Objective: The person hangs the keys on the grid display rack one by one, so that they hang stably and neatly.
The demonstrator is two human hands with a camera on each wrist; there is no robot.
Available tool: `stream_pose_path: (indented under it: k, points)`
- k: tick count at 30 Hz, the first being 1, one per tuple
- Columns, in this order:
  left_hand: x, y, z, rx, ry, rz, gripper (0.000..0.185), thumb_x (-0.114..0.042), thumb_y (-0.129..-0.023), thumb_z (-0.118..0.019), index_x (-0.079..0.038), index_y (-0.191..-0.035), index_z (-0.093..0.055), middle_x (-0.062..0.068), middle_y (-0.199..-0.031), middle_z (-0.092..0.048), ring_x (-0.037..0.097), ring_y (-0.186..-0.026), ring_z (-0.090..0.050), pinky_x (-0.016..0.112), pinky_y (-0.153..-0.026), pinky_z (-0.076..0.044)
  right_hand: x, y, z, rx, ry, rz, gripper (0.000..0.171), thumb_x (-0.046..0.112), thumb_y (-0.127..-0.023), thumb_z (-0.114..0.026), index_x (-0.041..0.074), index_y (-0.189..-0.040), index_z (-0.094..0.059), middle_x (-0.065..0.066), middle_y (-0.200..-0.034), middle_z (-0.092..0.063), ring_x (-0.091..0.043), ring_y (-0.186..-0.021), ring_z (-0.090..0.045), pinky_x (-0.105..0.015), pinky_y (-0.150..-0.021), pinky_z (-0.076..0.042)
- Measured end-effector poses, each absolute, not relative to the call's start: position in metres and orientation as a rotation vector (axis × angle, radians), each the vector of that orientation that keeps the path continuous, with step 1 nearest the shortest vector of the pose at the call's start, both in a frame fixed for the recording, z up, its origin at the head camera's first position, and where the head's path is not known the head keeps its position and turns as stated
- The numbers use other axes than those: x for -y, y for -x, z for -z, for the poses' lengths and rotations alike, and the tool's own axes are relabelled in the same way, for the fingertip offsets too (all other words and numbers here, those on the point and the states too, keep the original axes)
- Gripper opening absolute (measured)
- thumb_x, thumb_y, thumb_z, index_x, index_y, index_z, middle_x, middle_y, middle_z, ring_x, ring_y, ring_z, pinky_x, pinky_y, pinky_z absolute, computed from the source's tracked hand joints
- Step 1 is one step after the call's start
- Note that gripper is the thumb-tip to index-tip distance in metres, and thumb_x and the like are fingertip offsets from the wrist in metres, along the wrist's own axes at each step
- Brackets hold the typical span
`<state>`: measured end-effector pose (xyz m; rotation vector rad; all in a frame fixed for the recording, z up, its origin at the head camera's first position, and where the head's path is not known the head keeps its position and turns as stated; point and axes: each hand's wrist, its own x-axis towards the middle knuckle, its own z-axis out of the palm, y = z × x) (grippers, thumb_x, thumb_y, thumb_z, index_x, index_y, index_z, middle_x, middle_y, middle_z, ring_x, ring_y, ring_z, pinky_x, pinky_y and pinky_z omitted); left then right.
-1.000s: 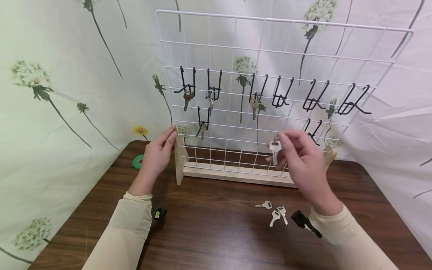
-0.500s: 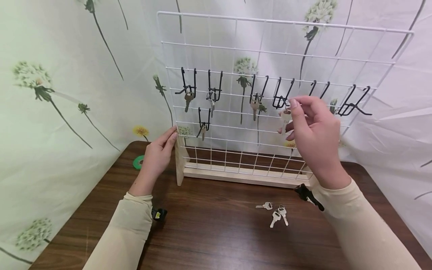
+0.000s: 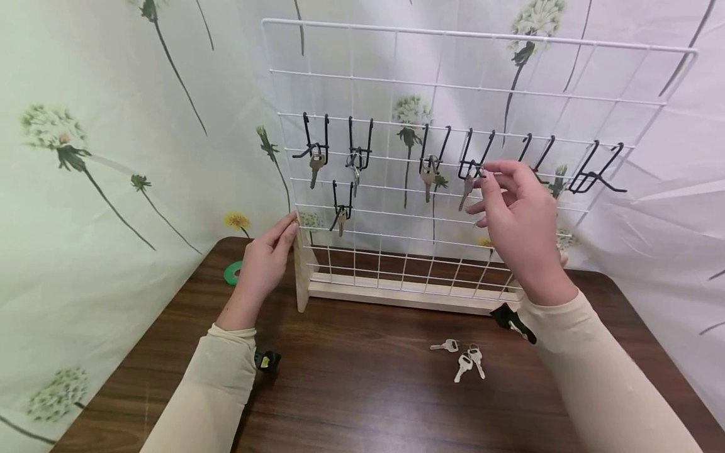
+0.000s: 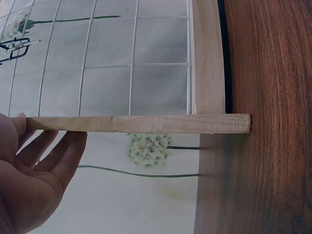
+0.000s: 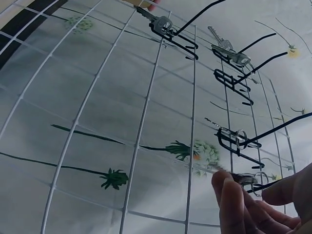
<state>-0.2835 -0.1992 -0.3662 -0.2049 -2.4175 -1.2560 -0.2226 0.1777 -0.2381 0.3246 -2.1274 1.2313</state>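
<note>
A white wire grid rack [image 3: 396,82] stands on a wooden base [image 3: 396,292] at the back of the table. My right hand [image 3: 488,173] is raised to a black hook [image 3: 472,165] in the upper row and pinches the head of a silver key [image 3: 466,189] that hangs there. In the right wrist view the fingertips [image 5: 225,187] touch the key [image 5: 242,179] on its hook. My left hand [image 3: 286,226] rests with straight fingers against the rack's left wooden upright [image 3: 300,264], and its fingers [image 4: 63,148] lie behind the upright [image 4: 146,123].
Several keys hang on hooks to the left [image 3: 314,165] [image 3: 427,176] [image 3: 340,217]. Two hooks on the right [image 3: 595,173] carry nothing. Three loose keys [image 3: 464,362] lie on the brown table [image 3: 351,390]. A green tape roll [image 3: 231,272] sits at the back left.
My right hand rose from near the rack's base up to the upper row with the key, which now hangs on the hook. The left hand stayed on the upright.
</note>
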Motion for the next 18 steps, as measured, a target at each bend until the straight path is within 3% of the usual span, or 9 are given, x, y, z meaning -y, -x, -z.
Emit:
stream_pose_path:
  k: [5, 13, 18]
  points:
    - [0.200, 0.283, 0.366, 2.417, 0.202, 1.264, 0.049, -0.045, -0.114, -0.050, -0.023, -0.157, -0.057, 0.012, -0.160, -0.055, 0.036, -0.151, -0.053, 0.060, -0.123, -0.045, -0.182, 0.210, 0.250, 2.139, -0.355, -1.177, 0.035, 0.022, -0.112, -0.056, 0.000, -0.138, -0.061, -0.019, -0.121, -0.078, 0.010, -0.077, -0.071, -0.014, -0.062, -0.060]
    - [0.200, 0.284, 0.368, 2.413, 0.199, 1.255, 0.048, -0.045, -0.114, -0.050, -0.024, -0.156, -0.057, 0.012, -0.160, -0.056, 0.037, -0.150, -0.053, 0.060, -0.122, -0.045, -0.191, 0.183, 0.292, 2.177, -0.380, -1.090, 0.028, 0.018, -0.111, -0.059, -0.004, -0.127, -0.067, -0.019, -0.106, -0.080, 0.015, -0.075, -0.067, -0.009, -0.063, -0.056]
    - [0.199, 0.284, 0.367, 2.411, 0.199, 1.250, 0.048, -0.044, -0.114, -0.051, -0.023, -0.156, -0.057, 0.012, -0.160, -0.056, 0.037, -0.150, -0.054, 0.060, -0.122, -0.045, -0.198, 0.179, 0.326, 2.365, -0.260, -0.979, 0.029, 0.028, -0.111, -0.059, 0.003, -0.120, -0.070, -0.013, -0.097, -0.081, 0.004, -0.069, -0.068, -0.016, -0.059, -0.055]
